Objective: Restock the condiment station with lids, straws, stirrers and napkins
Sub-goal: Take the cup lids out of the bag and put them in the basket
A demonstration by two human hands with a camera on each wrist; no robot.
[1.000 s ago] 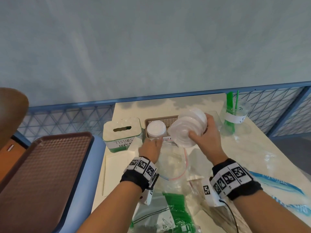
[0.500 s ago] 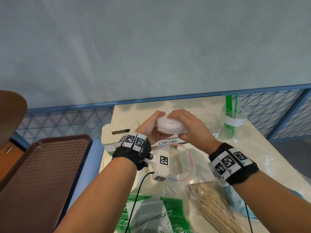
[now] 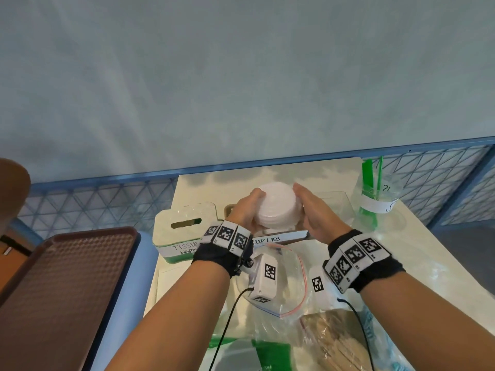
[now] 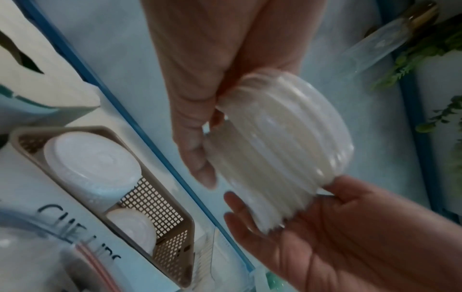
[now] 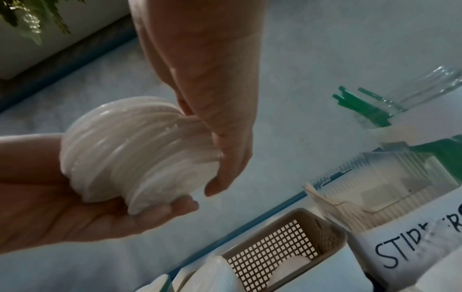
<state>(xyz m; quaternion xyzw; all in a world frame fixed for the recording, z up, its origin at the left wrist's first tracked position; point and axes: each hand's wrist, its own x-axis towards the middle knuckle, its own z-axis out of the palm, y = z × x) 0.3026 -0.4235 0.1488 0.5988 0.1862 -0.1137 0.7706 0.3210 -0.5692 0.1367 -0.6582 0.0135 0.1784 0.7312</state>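
Both hands are holding a stack of white round plastic cup lids [image 3: 278, 207] in the air, above the far middle of the pale bench top [image 3: 417, 245]. The left hand [image 3: 245, 210] is cupping the stack from its left side, with the fingers [image 4: 200, 142] curling onto the ribbed rims. The right hand [image 3: 314, 212] is pressing against the right side, its fingers [image 5: 225, 138] lying nearly straight along the stack. The stack is tilting, its flat top facing up and away from the person.

Just below the stack, a beige perforated plastic basket [image 4: 160, 205] with a label reading CUP LIDS is sitting on the bench, and two more groups of white lids [image 4: 92, 164] are lying inside it. At the basket's left, a white and green tissue box [image 3: 184, 231] is standing near the left edge of the bench. At the basket's right, a clear ribbed container [image 5: 390, 177] marked with a stirrers label is holding pale wooden sticks. Toward the far right corner, a clear plastic cup [image 3: 375, 204] is holding green straws [image 3: 368, 180].

Nearer the person, a clear zip bag with a red seal line [image 3: 289, 279] is lying on the bench, with a bag of wooden stirrers [image 3: 332, 341] and green packaging [image 3: 273, 352] at the near edge. A brown textured tray [image 3: 61, 290] is resting off to the left of the bench.
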